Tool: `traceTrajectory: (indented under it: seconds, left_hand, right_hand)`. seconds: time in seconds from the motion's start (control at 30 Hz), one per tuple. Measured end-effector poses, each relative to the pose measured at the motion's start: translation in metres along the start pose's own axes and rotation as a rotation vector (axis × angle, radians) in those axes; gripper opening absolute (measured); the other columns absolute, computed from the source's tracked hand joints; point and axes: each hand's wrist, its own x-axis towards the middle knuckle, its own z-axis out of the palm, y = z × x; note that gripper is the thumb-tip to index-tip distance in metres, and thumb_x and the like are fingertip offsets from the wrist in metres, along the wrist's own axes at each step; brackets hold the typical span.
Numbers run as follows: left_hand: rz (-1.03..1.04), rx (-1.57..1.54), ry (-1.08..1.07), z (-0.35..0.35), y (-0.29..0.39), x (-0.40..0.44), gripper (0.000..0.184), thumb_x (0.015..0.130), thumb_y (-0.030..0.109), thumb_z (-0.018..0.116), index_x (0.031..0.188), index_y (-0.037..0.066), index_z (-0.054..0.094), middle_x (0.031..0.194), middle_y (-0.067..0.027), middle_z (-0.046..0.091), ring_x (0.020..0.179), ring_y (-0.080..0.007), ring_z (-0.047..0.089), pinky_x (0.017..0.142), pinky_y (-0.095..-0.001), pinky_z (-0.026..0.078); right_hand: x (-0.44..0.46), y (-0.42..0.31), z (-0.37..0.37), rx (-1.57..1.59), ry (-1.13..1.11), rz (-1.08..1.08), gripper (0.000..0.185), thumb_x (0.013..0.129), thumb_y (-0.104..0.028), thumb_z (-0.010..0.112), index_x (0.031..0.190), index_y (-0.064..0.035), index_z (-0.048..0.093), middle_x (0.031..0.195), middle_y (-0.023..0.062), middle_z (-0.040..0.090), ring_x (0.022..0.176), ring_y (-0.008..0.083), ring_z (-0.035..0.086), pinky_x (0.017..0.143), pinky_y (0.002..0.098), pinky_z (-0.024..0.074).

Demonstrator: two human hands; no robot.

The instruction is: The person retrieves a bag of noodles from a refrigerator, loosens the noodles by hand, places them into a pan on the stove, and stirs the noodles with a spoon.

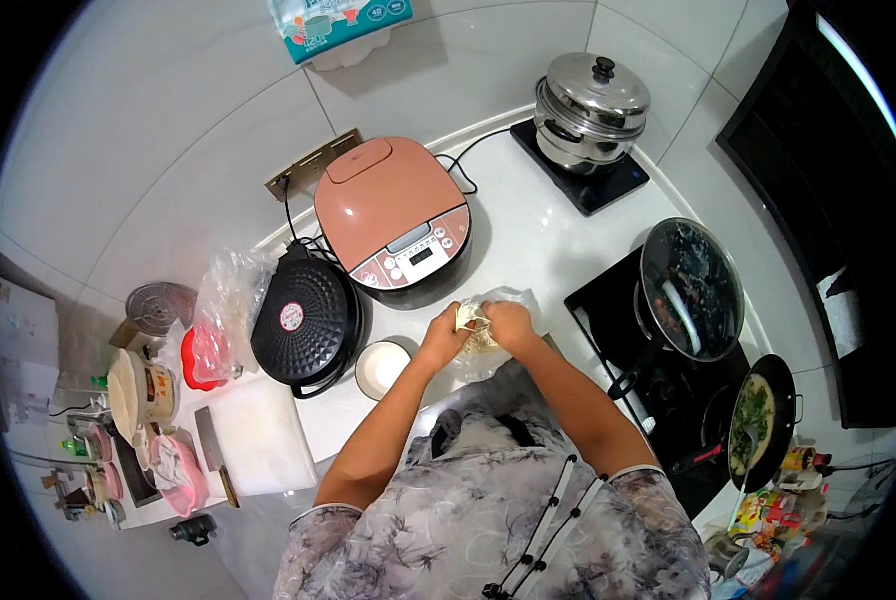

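Note:
In the head view my left hand (445,337) is closed around a bunch of pale, thin strands (470,317), which may be enoki mushrooms or noodles. My right hand (509,325) presses in from the other side, its fingers curled at the same bunch. Below and around both hands lies a clear plastic bag (521,296), with more pale strands showing between them. A white bowl (381,371) stands just left of my left hand. My fingertips are partly hidden, so the exact grip of the right hand is hard to see.
Behind my hands sits a pink rice cooker (393,215); a black round electric pan (303,320) is left. A cutting board (261,437) and a cleaver (211,445) lie front left. A lidded wok (692,290), a pan with greens (755,425) and a steamer (593,110) stand right.

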Motion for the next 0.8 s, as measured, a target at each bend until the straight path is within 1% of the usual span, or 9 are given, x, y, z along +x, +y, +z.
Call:
traceTrajectory:
  seconds: [0.2,0.33,0.4,0.47,0.5,0.57,0.63,0.7,0.8]
  left_hand:
    - [-0.051,-0.091,-0.021,-0.001,-0.011,-0.001,0.019,0.084,0.013,0.060,0.096,0.001,0.050,0.083,-0.0121,0.060,0.078,-0.0191,0.057,0.071,-0.0310,0.045]
    - [-0.055,-0.120,-0.028,0.006,-0.022,0.000,0.023,0.083,0.013,0.061,0.099,0.000,0.051,0.089,-0.0119,0.059,0.082,-0.0191,0.056,0.073,-0.0309,0.044]
    - [0.014,-0.035,0.094,0.011,-0.022,0.001,0.029,0.082,0.013,0.062,0.105,-0.001,0.051,0.094,-0.0129,0.058,0.087,-0.0197,0.055,0.076,-0.0307,0.044]
    - [-0.012,-0.044,0.060,0.011,-0.024,0.005,0.032,0.081,0.013,0.062,0.107,-0.001,0.051,0.097,-0.0138,0.057,0.088,-0.0202,0.055,0.077,-0.0307,0.043]
    - [-0.036,-0.056,0.024,0.012,-0.023,0.007,0.034,0.081,0.014,0.063,0.109,-0.001,0.051,0.099,-0.0146,0.056,0.090,-0.0207,0.055,0.078,-0.0306,0.043]
    - [-0.028,-0.107,0.078,0.022,-0.028,0.010,0.034,0.080,0.013,0.063,0.109,-0.001,0.051,0.099,-0.0147,0.057,0.090,-0.0212,0.055,0.078,-0.0308,0.043]
    - [-0.021,-0.155,0.125,0.033,-0.034,0.011,0.034,0.080,0.013,0.062,0.108,-0.001,0.051,0.098,-0.0148,0.057,0.089,-0.0217,0.056,0.078,-0.0310,0.044]
    - [-0.069,-0.195,0.129,0.039,-0.027,0.013,0.038,0.076,0.013,0.062,0.110,-0.001,0.051,0.107,-0.0223,0.053,0.099,-0.0359,0.053,0.086,-0.0382,0.042]
    - [-0.129,-0.136,0.175,0.053,-0.023,0.015,0.044,0.077,0.014,0.062,0.115,-0.002,0.048,0.109,-0.0239,0.053,0.101,-0.0373,0.052,0.087,-0.0388,0.042]
  right_hand:
    - [-0.010,-0.004,0.004,0.036,-0.060,0.057,0.023,0.070,-0.009,0.063,0.092,-0.0075,0.058,0.090,0.0164,0.061,0.089,0.0314,0.061,0.071,0.0415,0.0502]
    - [0.000,0.000,-0.002,-0.082,-0.086,0.023,0.044,0.061,-0.018,0.075,0.098,-0.0061,0.054,0.096,0.0182,0.058,0.097,0.0325,0.057,0.078,0.0417,0.0486]
    - [0.001,0.002,-0.006,-0.100,-0.126,0.053,0.052,0.057,-0.020,0.078,0.100,-0.0050,0.052,0.096,0.0190,0.057,0.100,0.0324,0.055,0.081,0.0414,0.0474]
    - [-0.006,0.011,-0.012,0.318,-0.102,-0.234,0.059,0.058,-0.022,0.078,0.106,-0.0024,0.050,0.098,0.0198,0.057,0.098,0.0331,0.056,0.083,0.0383,0.0455]
    - [-0.007,0.014,-0.010,0.317,-0.105,-0.238,0.059,0.058,-0.022,0.078,0.106,-0.0024,0.050,0.098,0.0198,0.057,0.098,0.0331,0.056,0.083,0.0383,0.0455]
    - [-0.012,0.015,-0.008,0.833,-0.218,-0.259,0.064,0.059,-0.025,0.079,0.110,-0.0007,0.049,0.106,0.0192,0.056,0.100,0.0311,0.055,0.086,0.0359,0.0432]
    - [-0.017,0.010,-0.008,0.851,-0.218,-0.239,0.067,0.060,-0.026,0.078,0.113,-0.0006,0.047,0.109,0.0184,0.055,0.102,0.0304,0.054,0.087,0.0354,0.0422]
    - [-0.018,0.005,-0.001,0.868,-0.214,-0.217,0.070,0.061,-0.027,0.078,0.117,-0.0004,0.046,0.112,0.0175,0.054,0.104,0.0297,0.053,0.089,0.0349,0.0413]
    - [-0.012,0.003,0.039,0.991,-0.023,-0.323,0.071,0.064,-0.027,0.077,0.122,-0.0016,0.043,0.118,0.0161,0.052,0.109,0.0264,0.050,0.091,0.0352,0.0394]
